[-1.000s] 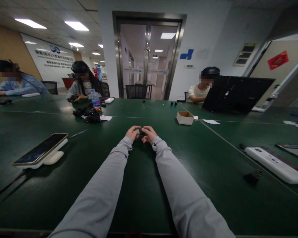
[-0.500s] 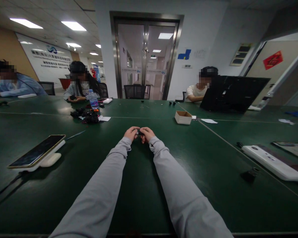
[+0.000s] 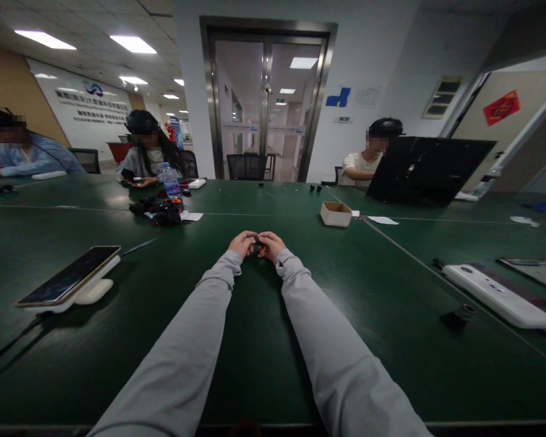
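Observation:
Both of my arms, in grey sleeves, reach forward over the green table. My left hand is closed, its fingertips on a small dark object between the two hands. From the other side my right hand closes on the same object, thumb and fingers pressed together. Most of the object is covered by the fingers, so its kind cannot be made out. The two hands nearly touch at the fingertips.
Left lies a phone on a white stand. Farther off are black tangled gear, a water bottle and an open box. Right are a white device, a small black cylinder and a monitor. Three people sit across the table.
My hands stay together in the same place, with the fingers shifted slightly around the small dark object. The view has tilted a little.

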A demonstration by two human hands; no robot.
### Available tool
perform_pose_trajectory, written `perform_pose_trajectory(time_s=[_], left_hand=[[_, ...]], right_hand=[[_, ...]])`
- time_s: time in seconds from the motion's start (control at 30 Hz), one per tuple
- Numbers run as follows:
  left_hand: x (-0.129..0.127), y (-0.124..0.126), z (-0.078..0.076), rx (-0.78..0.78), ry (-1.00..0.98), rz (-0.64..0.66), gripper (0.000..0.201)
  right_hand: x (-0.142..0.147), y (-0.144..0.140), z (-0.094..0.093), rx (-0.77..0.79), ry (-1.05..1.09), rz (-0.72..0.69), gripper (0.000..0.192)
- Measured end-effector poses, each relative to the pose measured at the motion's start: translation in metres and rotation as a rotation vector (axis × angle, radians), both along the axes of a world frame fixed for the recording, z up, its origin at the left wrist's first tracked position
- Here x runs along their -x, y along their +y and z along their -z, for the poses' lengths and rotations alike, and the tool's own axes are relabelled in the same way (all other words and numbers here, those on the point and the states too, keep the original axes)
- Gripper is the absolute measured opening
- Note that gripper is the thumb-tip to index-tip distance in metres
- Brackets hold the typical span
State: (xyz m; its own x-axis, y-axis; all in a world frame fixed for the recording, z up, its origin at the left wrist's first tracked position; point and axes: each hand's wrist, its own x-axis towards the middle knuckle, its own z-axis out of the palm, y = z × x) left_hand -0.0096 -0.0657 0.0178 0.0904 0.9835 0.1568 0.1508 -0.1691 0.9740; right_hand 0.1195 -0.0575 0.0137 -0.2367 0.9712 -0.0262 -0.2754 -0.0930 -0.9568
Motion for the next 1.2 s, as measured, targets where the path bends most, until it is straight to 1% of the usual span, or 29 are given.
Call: perform_pose_trajectory(time_s=[0.07,0.23,0.43,0.53,0.73,0.87,1.0,1.1,1.2], left_hand=[[0.0004,0.0016,0.0018,0.013,-0.005,-0.011,0.025],[0.002,0.0045,0.0047,-0.025,0.032,-0.032,0.03],[0.0002,0.001,-0.0002,0.011,0.033,-0.044,0.027],[-0.0006,-0.0008,-0.0023,0.022,0.027,-0.025,0.025],[0.0001,0.0001,-0.0018,-0.007,0.041,-0.017,0.026],[0.0003,0.0001,-0.0013,-0.009,0.047,-0.019,0.023],[0.0001,-0.0018,-0.0025,-0.023,-0.001,-0.037,0.021],[0.0016,0.0,-0.0006,-0.036,-0.077,-0.104,0.023],[0.0047,0.005,0.0051,-0.057,-0.051,-0.131,0.028]], right_hand=[[-0.0002,0.0002,0.0002,-0.007,0.011,-0.015,0.017],[-0.0004,0.0,0.0002,-0.018,0.015,-0.021,0.014],[-0.0001,-0.0001,0.0002,0.001,0.015,-0.008,0.012],[-0.0002,0.0002,0.0004,0.007,0.017,-0.006,0.012],[-0.0006,-0.0006,-0.0006,0.01,0.021,0.0,0.011],[-0.0013,-0.0008,-0.0016,0.009,0.016,-0.003,0.01],[-0.0006,-0.0002,-0.0007,0.008,0.003,-0.016,0.016],[0.0021,-0.0001,0.0019,-0.055,-0.071,-0.016,0.022],[0.0037,-0.0004,0.0045,-0.26,-0.299,0.024,0.024]])
